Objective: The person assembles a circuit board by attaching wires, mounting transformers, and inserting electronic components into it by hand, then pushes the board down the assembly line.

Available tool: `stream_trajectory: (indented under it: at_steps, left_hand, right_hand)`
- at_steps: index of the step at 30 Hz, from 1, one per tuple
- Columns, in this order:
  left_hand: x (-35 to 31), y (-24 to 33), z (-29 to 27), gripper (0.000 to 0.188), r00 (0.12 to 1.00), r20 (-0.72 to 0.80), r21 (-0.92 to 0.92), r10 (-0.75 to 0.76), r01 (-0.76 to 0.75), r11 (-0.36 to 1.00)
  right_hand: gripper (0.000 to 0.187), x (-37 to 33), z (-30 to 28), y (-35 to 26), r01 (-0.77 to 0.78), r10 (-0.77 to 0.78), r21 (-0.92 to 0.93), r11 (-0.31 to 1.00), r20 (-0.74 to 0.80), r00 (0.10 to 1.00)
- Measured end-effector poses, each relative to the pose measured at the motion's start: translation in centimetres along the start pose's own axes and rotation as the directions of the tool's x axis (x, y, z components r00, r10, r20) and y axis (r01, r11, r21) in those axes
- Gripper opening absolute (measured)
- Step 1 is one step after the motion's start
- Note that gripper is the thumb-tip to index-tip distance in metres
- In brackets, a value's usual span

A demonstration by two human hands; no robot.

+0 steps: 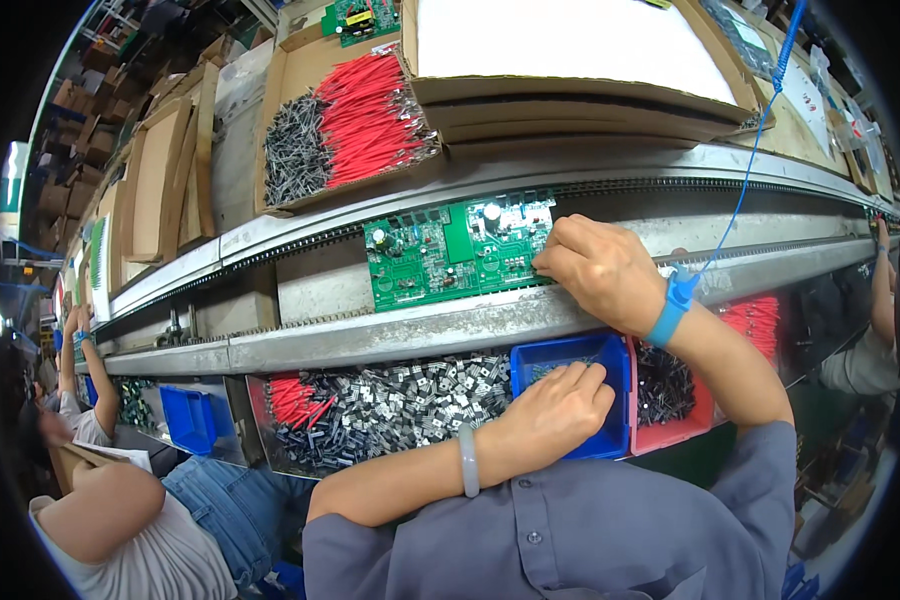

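Note:
A green circuit board [418, 258] with several mounted components lies across the rails of the conveyor in front of me. At its right edge my right hand [602, 268] is closed, thumb and fingertips pressed together against the board. What they pinch, if anything, is hidden. Lower down, my left hand [558, 408] hangs over a blue bin [618, 352] of small greenish parts, its fingers curled together. Whatever lies in that grip is too small or covered. A blue wrist strap [675, 302] with a cord circles my right wrist.
Left of the blue bin is a tray of black-and-silver components [410, 405] and red sleeved parts [298, 400]. A pink bin [682, 435] stands right. Beyond the metal rail [420, 325] and conveyor, a cardboard box [270, 200] holds red and grey leads. Another person [140, 510] sits left.

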State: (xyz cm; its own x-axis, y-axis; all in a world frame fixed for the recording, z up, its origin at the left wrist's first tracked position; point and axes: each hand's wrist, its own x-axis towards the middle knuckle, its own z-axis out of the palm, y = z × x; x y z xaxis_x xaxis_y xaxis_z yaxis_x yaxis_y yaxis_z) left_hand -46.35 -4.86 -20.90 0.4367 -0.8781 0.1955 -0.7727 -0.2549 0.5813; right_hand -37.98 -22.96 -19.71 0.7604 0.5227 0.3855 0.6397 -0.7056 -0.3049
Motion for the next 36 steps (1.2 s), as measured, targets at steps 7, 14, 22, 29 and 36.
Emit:
stream_trajectory:
  at_steps: [7,14,22,29,36]
  left_hand:
    - [0.1,0.2,0.1,0.010,0.996,-0.051,0.096,0.068,-0.063,0.993]
    - [0.3,0.4,0.5,0.014,0.998,-0.065,0.172,0.026,-0.015,0.985]
    - [-0.5,0.1,-2.2,0.023,0.993,-0.119,-0.131,0.013,-0.028,0.991]
    - [-6.2,-2.8,-9.7,0.018,0.813,-0.394,-0.219,-0.429,0.371,0.903]
    - [-19.8,-2.6,-15.6,0.004,0.340,-0.866,0.074,-0.367,0.813,0.577]
  right_hand:
    - [0.007,0.5,-0.6,-0.7,0.128,-0.123,-0.148,0.981,0.041,0.991]
    - [0.007,1.9,-1.0,-2.0,0.131,-0.091,-0.230,0.964,0.173,0.981]
    - [0.004,1.5,-0.7,-1.8,0.043,-0.020,-0.186,0.982,0.125,0.992]
    - [0.005,1.2,-0.2,-1.3,0.030,-0.020,-0.071,0.997,0.145,0.989]
    - [0.006,0.1,-0.1,-1.5,-0.086,0.086,-0.004,0.996,0.032,0.996]
